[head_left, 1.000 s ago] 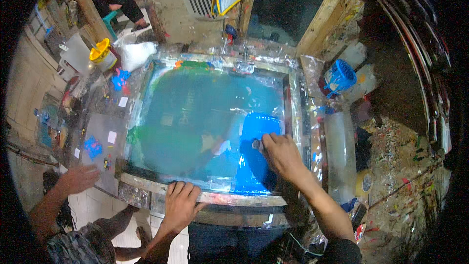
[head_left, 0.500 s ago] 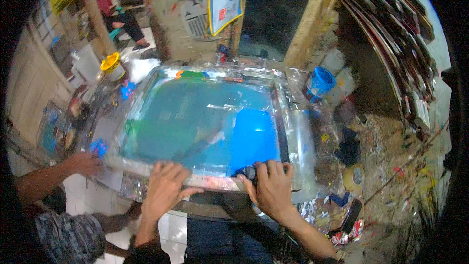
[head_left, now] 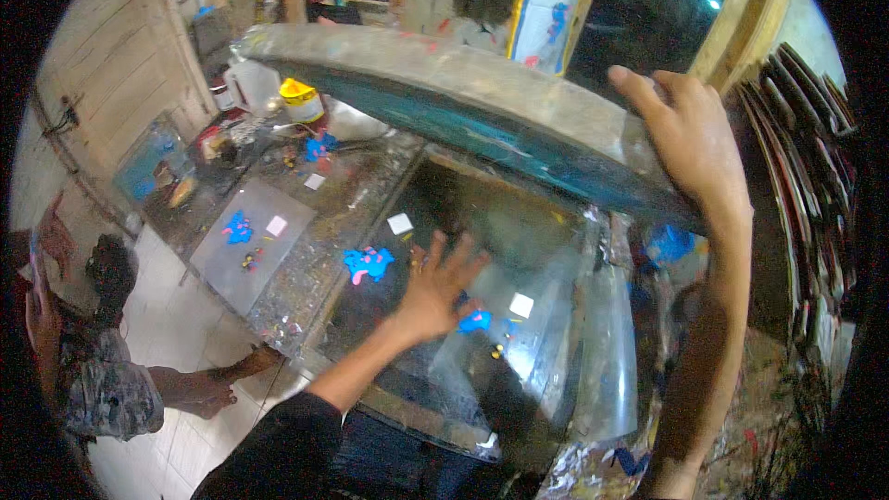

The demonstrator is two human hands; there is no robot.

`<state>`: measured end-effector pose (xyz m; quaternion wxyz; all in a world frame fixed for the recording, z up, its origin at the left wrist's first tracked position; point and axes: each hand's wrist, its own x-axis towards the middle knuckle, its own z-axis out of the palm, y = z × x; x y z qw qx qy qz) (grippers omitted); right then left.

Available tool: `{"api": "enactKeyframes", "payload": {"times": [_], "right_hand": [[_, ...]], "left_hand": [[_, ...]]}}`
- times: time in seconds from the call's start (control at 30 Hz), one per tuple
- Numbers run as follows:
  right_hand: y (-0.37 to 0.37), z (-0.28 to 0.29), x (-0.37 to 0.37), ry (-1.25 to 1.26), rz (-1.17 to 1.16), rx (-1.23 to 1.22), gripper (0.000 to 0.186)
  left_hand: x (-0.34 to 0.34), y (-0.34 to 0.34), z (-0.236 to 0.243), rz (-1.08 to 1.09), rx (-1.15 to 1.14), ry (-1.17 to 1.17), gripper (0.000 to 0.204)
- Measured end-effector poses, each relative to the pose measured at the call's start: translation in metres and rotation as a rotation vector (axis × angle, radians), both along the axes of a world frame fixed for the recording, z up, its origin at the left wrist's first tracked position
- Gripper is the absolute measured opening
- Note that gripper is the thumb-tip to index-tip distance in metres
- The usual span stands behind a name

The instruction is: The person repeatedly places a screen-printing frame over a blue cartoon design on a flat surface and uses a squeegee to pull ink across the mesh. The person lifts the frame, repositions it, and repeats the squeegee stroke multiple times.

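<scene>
Frame (head_left: 444, 60): tilted up above the desk (head_left: 289, 301), its rim worn and paint-flecked; only a strip of teal screen (head_left: 463, 132) shows beneath.
Right hand (head_left: 694, 134): yours lies against the frame's right end; whether it grips cannot be told.
Left hand (head_left: 433, 296): yours is open, fingers spread, slightly blurred, near a ragged blue patch (head_left: 368, 265).
Plastic sheet (head_left: 604, 380): clear, glossy, curved.

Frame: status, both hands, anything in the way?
Right hand at tilted-up frame, right end. Left hand open, fingers spread, over tabletop. Possible obstruction if lowered: that left hand.
</scene>
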<state>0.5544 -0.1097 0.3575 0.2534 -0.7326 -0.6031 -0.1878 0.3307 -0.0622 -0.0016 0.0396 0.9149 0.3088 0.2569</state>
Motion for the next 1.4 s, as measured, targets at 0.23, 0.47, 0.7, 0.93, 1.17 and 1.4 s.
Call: {"api": "enactKeyframes", "payload": {"times": [0.23,0.47,0.7,0.93,1.17,1.4], "right_hand": [[0.058,0.035,0.062,0.202,0.022,-0.108,0.060],[0.100,0.039,0.135,0.194,0.044,-0.027,0.061],[0.111,0.047,0.152,0.248,0.069,-0.090,0.060],[0.113,0.056,0.174,0.109,0.128,-0.184,0.057],[0.105,0.063,0.127,-0.465,-0.026,-0.370,0.048],[0.065,0.062,0.070,-0.167,0.029,-0.264,0.050]], "left_hand": [[-0.004,0.046,-0.051,-0.047,0.241,0.419,0.067],[-0.005,0.028,-0.055,-0.047,0.048,0.201,0.055],[-0.029,0.011,-0.029,-0.014,-0.038,-0.304,0.033],[-0.301,0.083,0.063,0.876,-0.012,-0.299,0.028],[-0.175,0.027,0.041,0.361,-0.236,0.302,0.075],[-0.073,-0.042,-0.025,-0.490,-0.192,0.501,0.067]]}}
